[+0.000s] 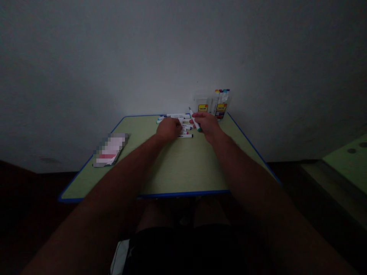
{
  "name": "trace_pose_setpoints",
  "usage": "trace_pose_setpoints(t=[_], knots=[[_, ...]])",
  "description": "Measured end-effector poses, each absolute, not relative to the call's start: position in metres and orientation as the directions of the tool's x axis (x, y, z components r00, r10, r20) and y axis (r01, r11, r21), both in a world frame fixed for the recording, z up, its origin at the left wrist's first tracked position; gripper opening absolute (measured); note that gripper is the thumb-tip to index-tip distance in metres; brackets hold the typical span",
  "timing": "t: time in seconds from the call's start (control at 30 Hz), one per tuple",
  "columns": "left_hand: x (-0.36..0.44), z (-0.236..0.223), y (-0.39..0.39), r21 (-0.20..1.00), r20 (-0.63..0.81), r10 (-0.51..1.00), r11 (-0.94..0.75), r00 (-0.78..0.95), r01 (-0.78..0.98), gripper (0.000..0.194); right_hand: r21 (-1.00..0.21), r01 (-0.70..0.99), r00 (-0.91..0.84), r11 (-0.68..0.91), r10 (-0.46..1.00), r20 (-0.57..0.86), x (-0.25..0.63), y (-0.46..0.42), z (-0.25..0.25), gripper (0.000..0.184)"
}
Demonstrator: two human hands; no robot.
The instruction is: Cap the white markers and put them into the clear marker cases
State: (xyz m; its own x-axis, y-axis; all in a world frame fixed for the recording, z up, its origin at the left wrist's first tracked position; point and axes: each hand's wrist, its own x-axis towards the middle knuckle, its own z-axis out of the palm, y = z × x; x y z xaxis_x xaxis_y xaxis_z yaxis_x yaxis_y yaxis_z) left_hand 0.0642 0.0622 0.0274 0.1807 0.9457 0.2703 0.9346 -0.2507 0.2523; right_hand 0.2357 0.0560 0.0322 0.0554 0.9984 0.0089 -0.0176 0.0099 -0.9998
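Observation:
Several white markers [180, 116] with coloured caps lie loose at the far middle of a green desk [177, 168]. My left hand [168, 129] rests palm down on the pile with its fingers curled over some markers. My right hand [207, 123] is closed on a green-capped marker [195, 121], which points up and away from me. Just behind my right hand stand two clear marker cases [213, 102] with yellow labels; the right one holds a few markers upright.
A flat pink and white packet [110, 149] lies near the desk's left edge. The desk has a blue rim and stands against a white wall. Another green surface [348, 154] shows at the right edge. My legs are under the near edge.

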Motion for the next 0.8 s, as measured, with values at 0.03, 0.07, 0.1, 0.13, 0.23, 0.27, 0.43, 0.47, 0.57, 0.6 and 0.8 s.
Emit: trace_pose_setpoints(t=[0.03, 0.07, 0.1, 0.13, 0.23, 0.27, 0.43, 0.47, 0.57, 0.6, 0.8], knots=[[0.068, 0.028, 0.065, 0.244, 0.257, 0.953, -0.226, 0.162, 0.943, 0.027, -1.0, -0.022, 0.055, 0.012, 0.998, 0.011, 0.235, 0.055, 0.033, 0.019], [0.072, 0.027, 0.067, 0.233, 0.248, 0.959, -0.199, 0.14, 0.952, 0.029, -0.999, -0.029, 0.056, 0.015, 0.998, 0.013, 0.234, 0.054, 0.034, 0.019], [0.075, 0.027, 0.069, 0.218, 0.24, 0.963, -0.174, 0.12, 0.96, 0.031, -0.999, -0.036, 0.055, 0.019, 0.998, 0.017, 0.234, 0.053, 0.035, 0.018], [0.079, 0.027, 0.071, 0.202, 0.234, 0.967, -0.154, 0.105, 0.967, 0.035, -0.999, -0.044, 0.056, 0.024, 0.998, 0.021, 0.233, 0.052, 0.036, 0.018], [0.086, 0.026, 0.077, 0.155, 0.223, 0.971, -0.123, 0.087, 0.98, 0.041, -0.997, -0.072, 0.058, 0.037, 0.998, 0.033, 0.232, 0.05, 0.038, 0.017], [0.087, 0.025, 0.079, 0.148, 0.223, 0.971, -0.117, 0.083, 0.982, 0.041, -0.996, -0.08, 0.057, 0.039, 0.998, 0.035, 0.232, 0.049, 0.039, 0.017], [0.094, 0.023, 0.081, 0.177, 0.213, 0.975, -0.101, 0.062, 0.979, 0.042, -0.996, -0.082, 0.062, 0.036, 0.998, 0.031, 0.23, 0.047, 0.04, 0.017], [0.095, 0.024, 0.081, 0.192, 0.209, 0.976, -0.099, 0.058, 0.976, 0.041, -0.996, -0.079, 0.064, 0.038, 0.997, 0.033, 0.23, 0.047, 0.04, 0.018], [0.094, 0.027, 0.082, 0.285, 0.243, 0.97, -0.098, 0.027, 0.954, 0.036, -0.996, -0.061, 0.067, 0.057, 0.996, 0.053, 0.23, 0.048, 0.038, 0.018], [0.093, 0.029, 0.081, 0.335, 0.271, 0.963, -0.103, 0.009, 0.936, 0.034, -0.996, -0.051, 0.065, 0.068, 0.996, 0.064, 0.23, 0.049, 0.037, 0.018], [0.065, 0.042, 0.064, 0.896, 0.099, 0.985, -0.027, -0.14, 0.443, 0.02, -0.994, 0.003, 0.06, 0.108, 0.992, 0.108, 0.23, 0.051, 0.031, 0.017]])
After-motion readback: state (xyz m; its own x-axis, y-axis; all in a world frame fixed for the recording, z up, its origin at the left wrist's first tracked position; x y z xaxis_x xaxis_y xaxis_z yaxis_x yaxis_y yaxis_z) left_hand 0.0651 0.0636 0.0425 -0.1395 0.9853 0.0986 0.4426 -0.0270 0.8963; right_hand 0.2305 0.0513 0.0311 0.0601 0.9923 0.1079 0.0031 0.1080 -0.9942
